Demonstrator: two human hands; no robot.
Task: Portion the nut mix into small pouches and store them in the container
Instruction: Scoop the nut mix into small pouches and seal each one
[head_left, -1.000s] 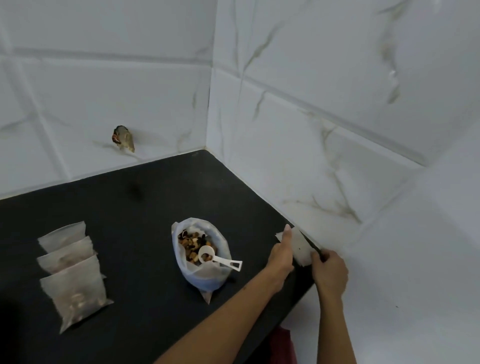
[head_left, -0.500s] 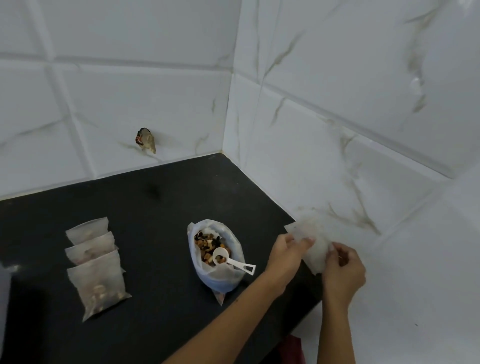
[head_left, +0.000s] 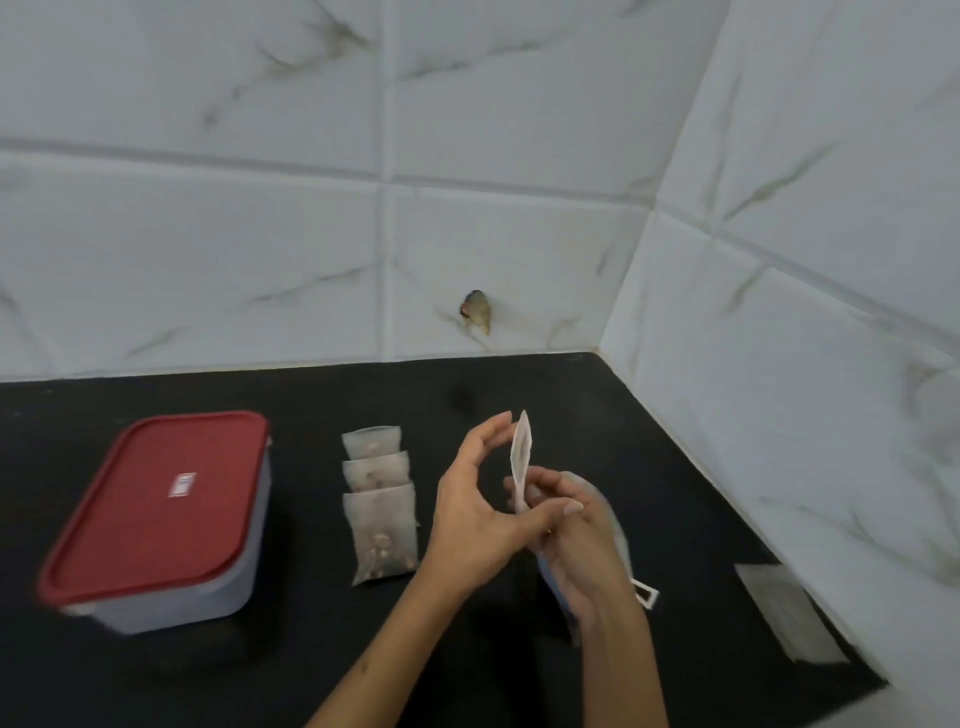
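Observation:
Both hands hold a small empty white pouch (head_left: 521, 452) upright above the black counter. My left hand (head_left: 475, 512) curls round it, index tip at its top edge and thumb across its lower end. My right hand (head_left: 579, 545) pinches the pouch's bottom from the right. Behind the right hand stands the plastic bag of nut mix (head_left: 618, 535), mostly hidden, with only the white scoop handle (head_left: 645, 593) sticking out. Three filled pouches (head_left: 379, 501) lie overlapping in a row to the left of my hands. Further left is the grey container with its red lid (head_left: 156, 512) on.
A flat pile of empty pouches (head_left: 789, 616) lies at the right, by the counter edge and the side wall. White marble-look tiles (head_left: 779, 312) close the back and right sides. A small brown-and-red object (head_left: 478, 312) juts from the back wall.
The view has swung left, bringing the red-lidded container into sight. My hands carried the empty pouch from the right wall to the middle and turned it upright in front of the nut bag.

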